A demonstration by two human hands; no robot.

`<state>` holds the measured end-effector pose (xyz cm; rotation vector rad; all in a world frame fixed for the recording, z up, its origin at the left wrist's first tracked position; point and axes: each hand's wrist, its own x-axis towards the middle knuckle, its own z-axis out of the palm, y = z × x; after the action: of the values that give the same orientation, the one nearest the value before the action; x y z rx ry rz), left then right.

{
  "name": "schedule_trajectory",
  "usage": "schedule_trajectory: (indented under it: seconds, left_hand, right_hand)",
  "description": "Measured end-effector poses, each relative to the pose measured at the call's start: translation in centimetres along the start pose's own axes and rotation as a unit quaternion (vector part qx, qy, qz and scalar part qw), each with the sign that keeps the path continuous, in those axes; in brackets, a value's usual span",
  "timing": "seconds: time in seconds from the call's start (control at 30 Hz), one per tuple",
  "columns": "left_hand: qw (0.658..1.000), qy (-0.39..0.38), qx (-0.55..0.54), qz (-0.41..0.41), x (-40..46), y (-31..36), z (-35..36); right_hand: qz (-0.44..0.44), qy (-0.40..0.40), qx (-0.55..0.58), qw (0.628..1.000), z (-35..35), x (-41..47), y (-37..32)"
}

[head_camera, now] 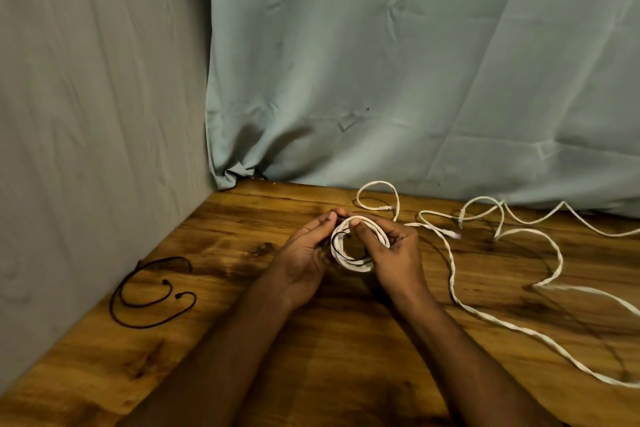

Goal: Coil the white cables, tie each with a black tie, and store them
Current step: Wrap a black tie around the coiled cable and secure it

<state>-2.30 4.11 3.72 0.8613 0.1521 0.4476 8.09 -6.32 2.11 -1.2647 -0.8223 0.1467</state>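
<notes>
- Both hands pinch the white coil (pixel 353 265): left hand (pixel 304 253), right hand (pixel 394 253), black tie (pixel 337 246) threaded through.
- Risk, I'd say: loosen either grip and the loops could spring apart before the knot's tight.

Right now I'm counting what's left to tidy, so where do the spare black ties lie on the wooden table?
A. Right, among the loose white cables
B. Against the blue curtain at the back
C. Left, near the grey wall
C: the spare black ties lie left on the table, near the grey wall.
</notes>
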Motion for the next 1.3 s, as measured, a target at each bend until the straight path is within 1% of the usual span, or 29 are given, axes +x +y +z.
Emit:
schedule_trajectory:
  seconds: [0.07, 0.1, 0.17, 0.23, 0.27, 0.33, 0.4, 0.47, 0.5, 0.53, 0.57, 0.67, 0.73, 0.8, 0.87, 0.93, 1.0, 1.07, 1.3]
  left_hand:
    - [0.996, 0.044, 0.068, 0.043, 0.1, -0.3, 0.1]
    - [0.987, 0.077, 0.119, 0.074, 0.1, -0.5, 0.1]
    - [0.96, 0.143, 0.201, 0.134, 0.0, -0.8, 0.2]
    - [0.927, 0.191, 0.261, 0.188, -0.2, -1.0, 0.3]
    - [0.911, 0.199, 0.291, 0.214, -0.3, -0.9, 0.2]
    - [0.87, 0.18, 0.376, 0.262, -0.6, -0.9, 0.1]
    - [0.812, 0.157, 0.481, 0.292, -0.8, -1.1, -0.1]
    - [0.758, 0.157, 0.548, 0.316, -1.1, -1.2, -0.2]
    - [0.74, 0.158, 0.565, 0.328, -1.2, -1.2, -0.2]
    - [0.731, 0.161, 0.575, 0.331, -1.3, -1.2, -0.2]
    - [0.729, 0.164, 0.578, 0.327, -1.3, -1.1, -0.2]
    - [0.74, 0.185, 0.576, 0.295, -1.2, -1.2, -0.3]
    - [0.728, 0.207, 0.587, 0.287, -1.1, -1.4, -0.5]
    - [0.728, 0.234, 0.583, 0.274, -1.1, -1.5, -0.5]
    - [0.756, 0.255, 0.544, 0.258, -1.0, -1.6, -0.7]
    - [0.799, 0.274, 0.468, 0.258, -0.8, -1.6, -0.9]
    - [0.828, 0.299, 0.4, 0.256, -0.6, -1.5, -0.9]
    - [0.839, 0.315, 0.364, 0.254, -0.6, -1.5, -0.6]
    - [0.845, 0.328, 0.336, 0.256, -0.5, -1.8, -0.2]
  right_hand:
    - [0.006, 0.002, 0.001, 1.0, 0.0, -0.1, 0.0]
    - [0.011, 0.006, -0.001, 1.0, 0.0, -0.1, 0.0]
    - [0.025, 0.028, -0.015, 0.999, -0.1, -0.2, 0.2]
    - [0.03, 0.051, -0.042, 0.997, -0.2, 0.0, 0.5]
    - [0.031, 0.06, -0.056, 0.996, -0.3, 0.1, 0.6]
    - [0.033, 0.072, -0.075, 0.994, -0.5, 0.1, 0.8]
    - [0.038, 0.076, -0.089, 0.992, -0.6, 0.1, 0.9]
    - [0.036, 0.072, -0.11, 0.991, -0.6, 0.0, 0.7]
    - [0.03, 0.069, -0.124, 0.989, -0.6, -0.1, 0.7]
    - [0.024, 0.068, -0.142, 0.987, -0.5, -0.1, 0.6]
    - [0.018, 0.07, -0.158, 0.985, -0.5, -0.1, 0.5]
    - [0.013, 0.088, -0.201, 0.976, -0.6, -0.3, 0.1]
    - [0.012, 0.099, -0.231, 0.968, -0.7, -0.3, -0.1]
    - [0.014, 0.108, -0.259, 0.96, -0.7, -0.4, -0.5]
    - [0.011, 0.108, -0.286, 0.952, -0.6, -0.5, -0.8]
    - [-0.002, 0.1, -0.317, 0.943, -0.5, -0.7, -1.1]
    - [-0.017, 0.091, -0.35, 0.932, -0.3, -1.0, -1.4]
    - [-0.035, 0.08, -0.376, 0.922, -0.2, -1.2, -1.8]
    - [-0.07, 0.055, -0.438, 0.895, 0.2, -1.5, -2.5]
